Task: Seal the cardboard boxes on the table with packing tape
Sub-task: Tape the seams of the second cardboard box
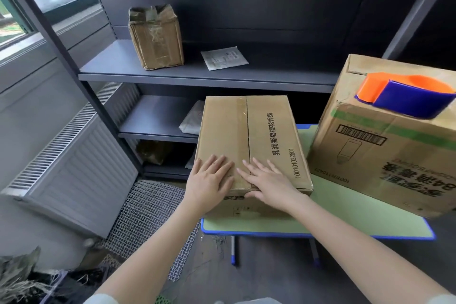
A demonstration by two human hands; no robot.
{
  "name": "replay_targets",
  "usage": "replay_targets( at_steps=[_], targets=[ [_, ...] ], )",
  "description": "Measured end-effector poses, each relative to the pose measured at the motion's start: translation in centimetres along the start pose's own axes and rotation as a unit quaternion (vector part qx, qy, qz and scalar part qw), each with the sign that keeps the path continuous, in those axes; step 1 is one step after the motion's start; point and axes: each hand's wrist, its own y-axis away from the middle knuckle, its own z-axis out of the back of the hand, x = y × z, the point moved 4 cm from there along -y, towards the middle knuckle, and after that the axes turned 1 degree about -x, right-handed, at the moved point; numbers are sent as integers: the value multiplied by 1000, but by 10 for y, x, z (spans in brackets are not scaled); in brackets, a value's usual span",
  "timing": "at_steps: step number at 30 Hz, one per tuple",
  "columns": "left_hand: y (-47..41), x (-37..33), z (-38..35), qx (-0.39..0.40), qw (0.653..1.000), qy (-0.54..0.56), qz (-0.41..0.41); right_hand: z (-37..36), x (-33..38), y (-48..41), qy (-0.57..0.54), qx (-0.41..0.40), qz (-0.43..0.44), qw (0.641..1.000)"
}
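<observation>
A flat brown cardboard box [269, 131] with black printed characters lies on the green table [345, 215], clear tape running along its centre seam. My left hand [209, 180] lies flat on the near left flap with straight fingers. My right hand [266, 185] presses flat across the seam at the near edge, its thumb over the front face. A taller cardboard box [385, 163] stands to the right on the table. On top of it rests an orange and blue tape dispenser [407, 96].
A dark metal shelf unit [197, 74] stands behind the table, holding a taped brown box [155, 37], a white packet [224, 58] and wrapped parcels lower down. A radiator [74, 168] lines the left wall. Wire mesh [148, 215] lies on the floor.
</observation>
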Motion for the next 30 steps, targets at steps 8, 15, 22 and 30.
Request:
replay_targets(
  at_steps=[8, 15, 22, 30],
  targets=[
    [28, -58, 8, -38, 999, -33, -16, 9, -59, 29, 1, 56, 81, 995],
    [13, -51, 9, 77, 997, -12, -21, 15, -42, 33, -35, 44, 25, 998],
    [13, -39, 5, 85, 996, -31, 3, -2, 16, 26, -15, 49, -85, 995],
    [13, -35, 3, 31, 999, -42, -14, -7, 27, 18, -5, 46, -117, 992]
  ],
)
